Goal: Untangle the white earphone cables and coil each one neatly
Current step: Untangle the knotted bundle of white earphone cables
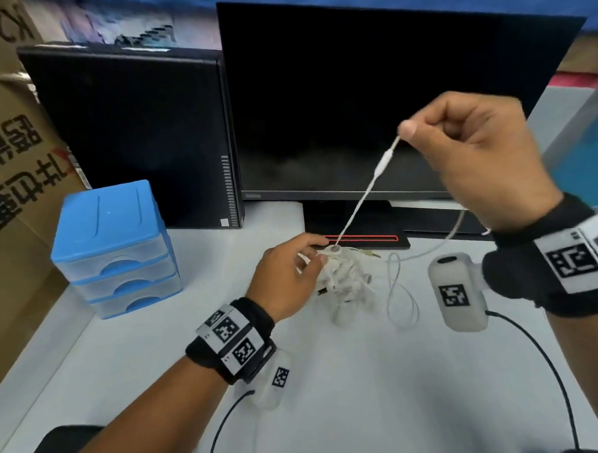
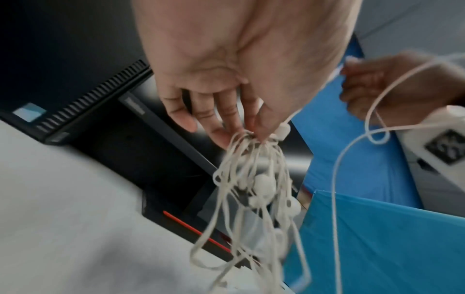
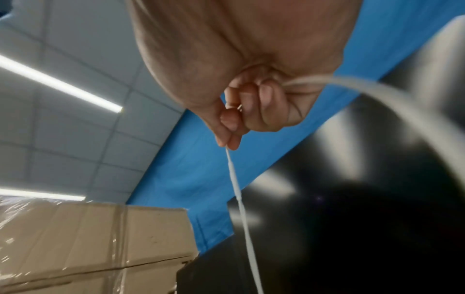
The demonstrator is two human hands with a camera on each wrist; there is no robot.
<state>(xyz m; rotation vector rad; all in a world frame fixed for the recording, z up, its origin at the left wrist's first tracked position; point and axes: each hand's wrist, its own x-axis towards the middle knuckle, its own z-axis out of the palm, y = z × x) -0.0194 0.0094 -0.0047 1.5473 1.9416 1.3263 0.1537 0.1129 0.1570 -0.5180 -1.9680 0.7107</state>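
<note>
A tangle of white earphone cables (image 1: 348, 279) hangs from my left hand (image 1: 293, 278) just above the white desk; the fingers pinch its top, seen close as a bunch of cables (image 2: 254, 189) with earbuds below the left hand (image 2: 241, 111). My right hand (image 1: 472, 143) is raised in front of the monitor and pinches one cable just above its inline remote (image 1: 384, 162). That cable runs taut down to the tangle. In the right wrist view, thumb and forefinger of the right hand (image 3: 234, 127) pinch the cable (image 3: 239, 195). A loose cable loop (image 1: 402, 300) lies right of the tangle.
A black monitor (image 1: 370, 96) stands behind the hands, its stand (image 1: 360, 239) just beyond the tangle. A black computer case (image 1: 129, 138) is at the left, a blue drawer unit (image 1: 113, 248) in front of it. Cardboard boxes (image 1: 10, 153) stand far left.
</note>
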